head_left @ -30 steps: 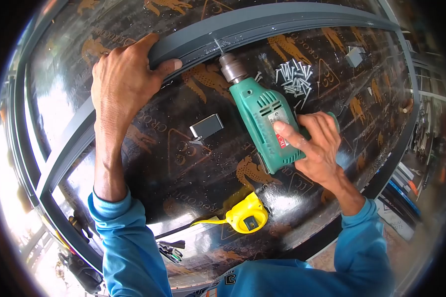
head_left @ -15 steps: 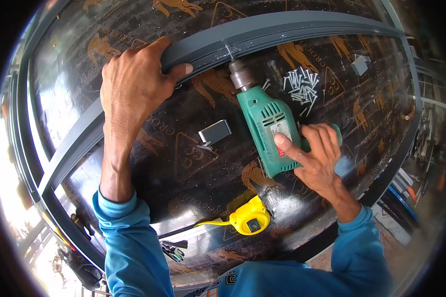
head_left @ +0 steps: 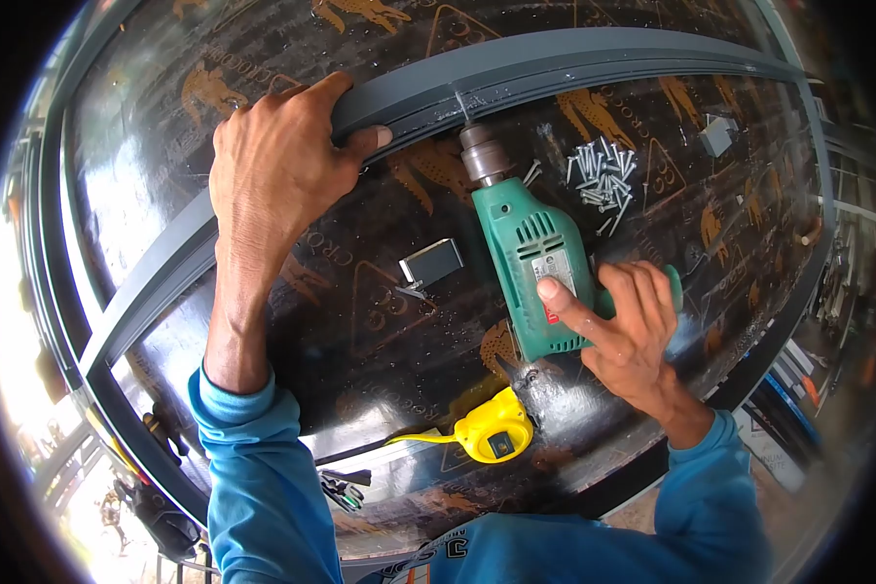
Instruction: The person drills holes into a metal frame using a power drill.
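A dark grey metal profile [head_left: 545, 60] runs across the upper part of the view. My left hand [head_left: 282, 161] is closed around it, thumb on the near edge. In my right hand [head_left: 635, 336] is a green power drill [head_left: 530, 258], fingers wrapped round its handle and thumb lying along the body. The drill's chuck [head_left: 484, 154] points at the profile, with the bit tip against its grooved side, where whitish shavings lie. Right of the chuck, a pile of screws [head_left: 603, 180] rests on the board. A small grey metal block [head_left: 431, 263] lies left of the drill.
A yellow tape measure [head_left: 496, 428] lies near my body with some tape out. Another small metal piece [head_left: 718, 136] sits at the upper right. The dark printed board [head_left: 360, 360] carries everything. Long strips [head_left: 788, 389] lie beyond its right edge.
The whole view has shifted slightly to the right and down. The drill bit shows shorter at the profile, with the chuck nearer to it. Both hands keep their holds.
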A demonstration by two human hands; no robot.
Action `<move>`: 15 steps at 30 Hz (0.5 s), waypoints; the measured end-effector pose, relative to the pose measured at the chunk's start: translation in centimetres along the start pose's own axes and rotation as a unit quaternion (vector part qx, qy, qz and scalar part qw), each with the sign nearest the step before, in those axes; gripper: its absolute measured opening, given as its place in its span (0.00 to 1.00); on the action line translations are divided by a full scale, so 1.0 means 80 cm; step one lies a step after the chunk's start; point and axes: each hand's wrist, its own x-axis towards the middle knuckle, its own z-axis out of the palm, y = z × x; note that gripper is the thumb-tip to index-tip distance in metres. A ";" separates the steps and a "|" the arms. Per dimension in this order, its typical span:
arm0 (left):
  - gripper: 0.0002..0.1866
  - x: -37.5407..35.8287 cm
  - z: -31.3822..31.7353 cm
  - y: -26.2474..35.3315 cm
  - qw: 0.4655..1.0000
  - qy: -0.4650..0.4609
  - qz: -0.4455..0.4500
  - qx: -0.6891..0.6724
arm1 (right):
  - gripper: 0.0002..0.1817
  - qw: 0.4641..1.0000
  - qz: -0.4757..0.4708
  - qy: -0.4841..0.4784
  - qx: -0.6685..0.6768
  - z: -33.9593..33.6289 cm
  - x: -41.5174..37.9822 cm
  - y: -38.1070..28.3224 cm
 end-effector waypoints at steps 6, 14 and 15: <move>0.29 -0.001 0.000 0.001 1.000 0.002 0.001 -0.002 | 0.54 0.999 0.000 -0.013 0.036 -0.003 -0.004 0.008; 0.29 0.000 0.001 -0.001 1.000 -0.010 -0.009 0.001 | 0.46 0.998 0.018 -0.027 0.046 -0.014 0.004 0.016; 0.29 0.000 0.001 -0.002 1.000 -0.016 -0.009 -0.001 | 0.48 0.998 0.025 -0.030 0.058 -0.014 0.003 0.017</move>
